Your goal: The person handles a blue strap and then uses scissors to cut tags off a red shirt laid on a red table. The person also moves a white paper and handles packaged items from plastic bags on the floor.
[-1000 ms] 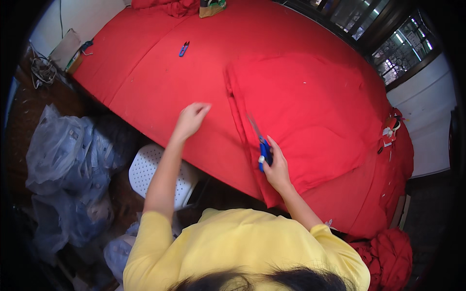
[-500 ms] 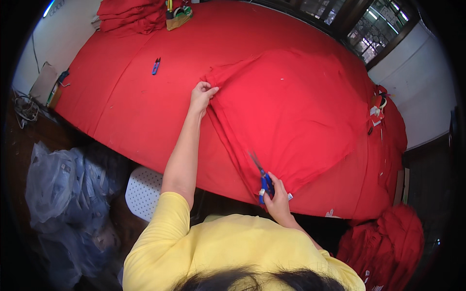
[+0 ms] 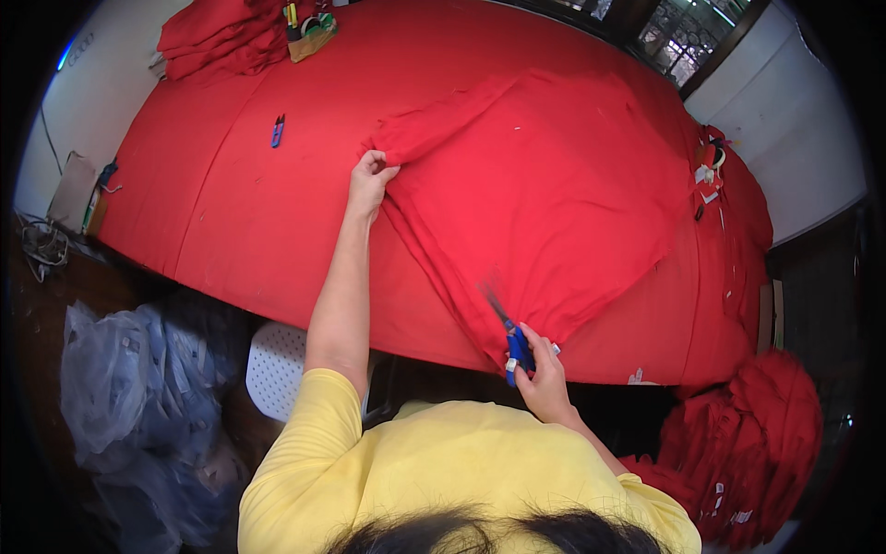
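A red garment [image 3: 554, 194] lies spread over the red-covered table [image 3: 268, 222]. My left hand [image 3: 370, 185] pinches its far left edge between thumb and fingers. Near the table's front edge, my right hand [image 3: 544, 380] is closed round the blue handles of a pair of scissors [image 3: 518, 349]. Their dark blades point away from me over the cloth and are slightly blurred. Beside the right hand's fingers a small white label [image 3: 556, 349] shows at the garment's near corner.
Blue thread snips [image 3: 278, 131] lie on the table at the left. Red fabric is piled [image 3: 221, 37] at the far left, next to a small holder of tools [image 3: 310, 37]. Another red heap [image 3: 752, 443] sits at lower right. A white perforated stool [image 3: 277, 371] and clear plastic bags [image 3: 138, 388] are below the table.
The view has shifted a little. Both hands keep their holds on the garment edge and the scissors, and the scissors look slightly turned.
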